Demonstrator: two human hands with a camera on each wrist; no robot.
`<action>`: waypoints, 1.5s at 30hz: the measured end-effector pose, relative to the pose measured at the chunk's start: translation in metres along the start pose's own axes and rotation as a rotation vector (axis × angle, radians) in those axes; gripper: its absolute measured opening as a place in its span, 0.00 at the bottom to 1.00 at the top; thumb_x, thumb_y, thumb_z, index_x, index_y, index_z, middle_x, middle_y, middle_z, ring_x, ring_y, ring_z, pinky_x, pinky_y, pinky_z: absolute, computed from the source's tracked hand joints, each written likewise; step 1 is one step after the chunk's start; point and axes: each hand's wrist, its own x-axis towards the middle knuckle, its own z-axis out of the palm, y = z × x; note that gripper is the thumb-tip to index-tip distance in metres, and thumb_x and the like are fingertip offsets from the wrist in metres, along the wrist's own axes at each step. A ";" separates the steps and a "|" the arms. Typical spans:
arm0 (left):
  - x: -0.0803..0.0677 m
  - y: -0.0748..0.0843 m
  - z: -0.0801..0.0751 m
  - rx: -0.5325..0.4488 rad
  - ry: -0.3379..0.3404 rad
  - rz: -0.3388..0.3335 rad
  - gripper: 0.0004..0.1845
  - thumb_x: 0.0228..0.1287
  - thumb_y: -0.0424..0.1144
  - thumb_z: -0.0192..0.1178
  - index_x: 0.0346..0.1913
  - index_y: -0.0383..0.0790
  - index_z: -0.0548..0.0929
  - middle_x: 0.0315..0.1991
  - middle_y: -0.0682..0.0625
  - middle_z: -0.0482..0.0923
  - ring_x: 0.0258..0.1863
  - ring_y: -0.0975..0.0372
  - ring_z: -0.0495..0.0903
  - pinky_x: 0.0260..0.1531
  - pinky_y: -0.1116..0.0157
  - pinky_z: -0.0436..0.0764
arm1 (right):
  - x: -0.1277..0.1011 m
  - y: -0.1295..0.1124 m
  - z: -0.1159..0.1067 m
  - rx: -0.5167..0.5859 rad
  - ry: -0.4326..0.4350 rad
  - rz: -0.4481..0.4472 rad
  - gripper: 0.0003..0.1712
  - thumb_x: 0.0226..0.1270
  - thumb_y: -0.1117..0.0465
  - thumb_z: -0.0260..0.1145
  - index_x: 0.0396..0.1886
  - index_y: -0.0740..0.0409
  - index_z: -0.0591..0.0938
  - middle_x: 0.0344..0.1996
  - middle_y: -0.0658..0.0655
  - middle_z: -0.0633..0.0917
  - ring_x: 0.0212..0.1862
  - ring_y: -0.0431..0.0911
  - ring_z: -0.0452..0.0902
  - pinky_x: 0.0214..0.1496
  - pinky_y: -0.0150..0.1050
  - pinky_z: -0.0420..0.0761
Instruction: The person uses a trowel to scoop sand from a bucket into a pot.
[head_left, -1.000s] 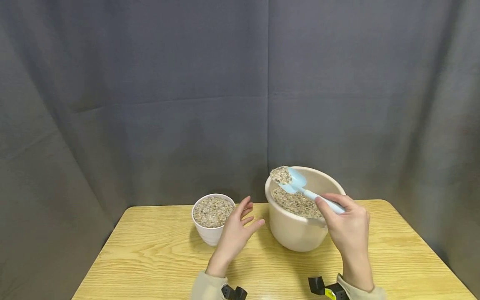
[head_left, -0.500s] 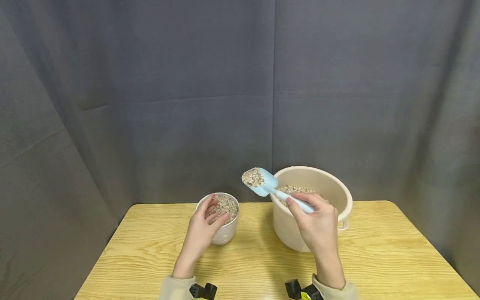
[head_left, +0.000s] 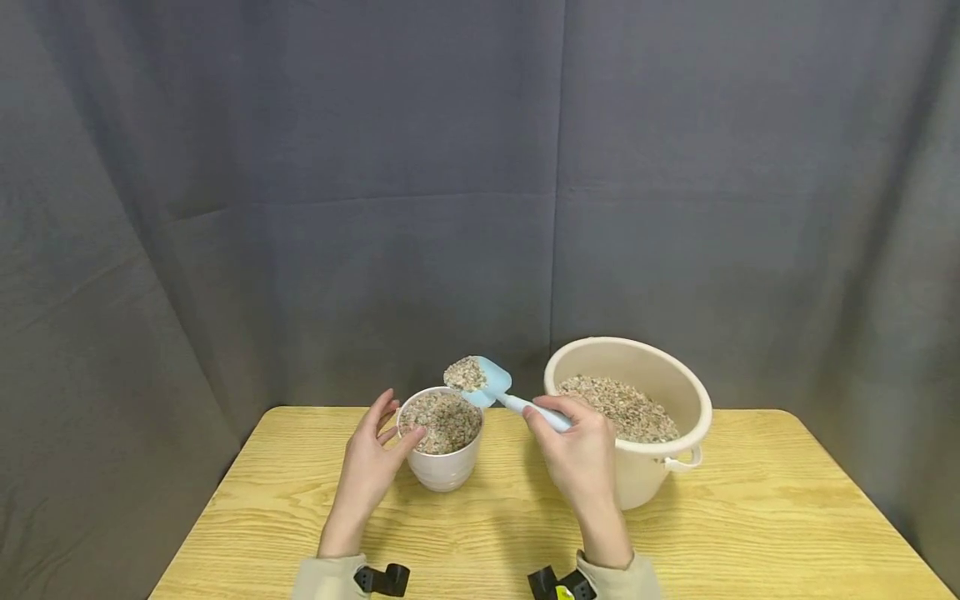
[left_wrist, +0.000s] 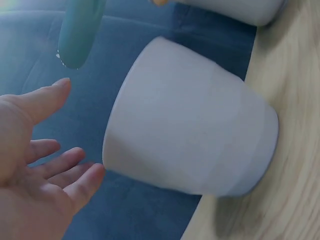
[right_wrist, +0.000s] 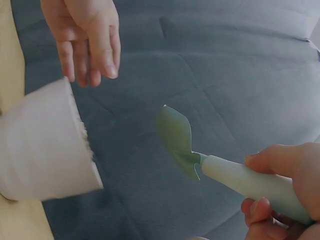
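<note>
My right hand (head_left: 581, 450) grips the pale handle of a light blue trowel (head_left: 493, 377). A heap of coarse grit (head_left: 465, 374) lies on its blade, above the far right of the rim of a white pot (head_left: 444, 471). That pot stands upright on the table, full of the same grit. Beside its left rim is my left hand (head_left: 371, 462), fingers spread and slightly bent, holding nothing. In the left wrist view those fingertips (left_wrist: 92, 175) come close to the pot's rim; whether they touch it I cannot tell. The right wrist view shows the trowel blade (right_wrist: 175, 135) from beneath.
A large cream bucket (head_left: 701, 408) with a side handle stands to the right, partly filled with grit. Both containers sit toward the back of the wooden table (head_left: 480, 550). A dark grey curtain (head_left: 420, 250) hangs behind and at the sides.
My right hand has carried the loaded trowel left from over the bucket to the white pot, lowering it slightly. My left hand has moved left, from the pot's right side to its left.
</note>
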 end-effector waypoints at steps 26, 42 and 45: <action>0.003 -0.035 0.003 0.002 -0.132 -0.094 0.51 0.55 0.42 0.74 0.75 0.30 0.54 0.73 0.32 0.53 0.70 0.43 0.60 0.64 0.54 0.70 | -0.017 0.015 0.043 -0.097 -0.078 0.093 0.02 0.50 0.61 0.76 0.24 0.52 0.90 0.23 0.46 0.86 0.26 0.41 0.78 0.27 0.38 0.77; 0.001 -0.040 0.003 -0.045 -0.128 -0.120 0.50 0.54 0.42 0.75 0.75 0.34 0.57 0.71 0.33 0.55 0.63 0.41 0.69 0.56 0.55 0.78 | -0.018 0.004 0.039 -0.228 -0.299 0.078 0.06 0.50 0.61 0.75 0.29 0.56 0.87 0.16 0.46 0.78 0.19 0.42 0.69 0.20 0.35 0.71; 0.000 -0.039 0.002 -0.043 -0.129 -0.124 0.50 0.55 0.42 0.74 0.75 0.34 0.56 0.71 0.32 0.54 0.62 0.39 0.69 0.56 0.54 0.78 | -0.018 0.002 0.039 -0.220 -0.299 0.070 0.05 0.50 0.62 0.74 0.29 0.56 0.88 0.15 0.46 0.77 0.19 0.42 0.68 0.19 0.35 0.71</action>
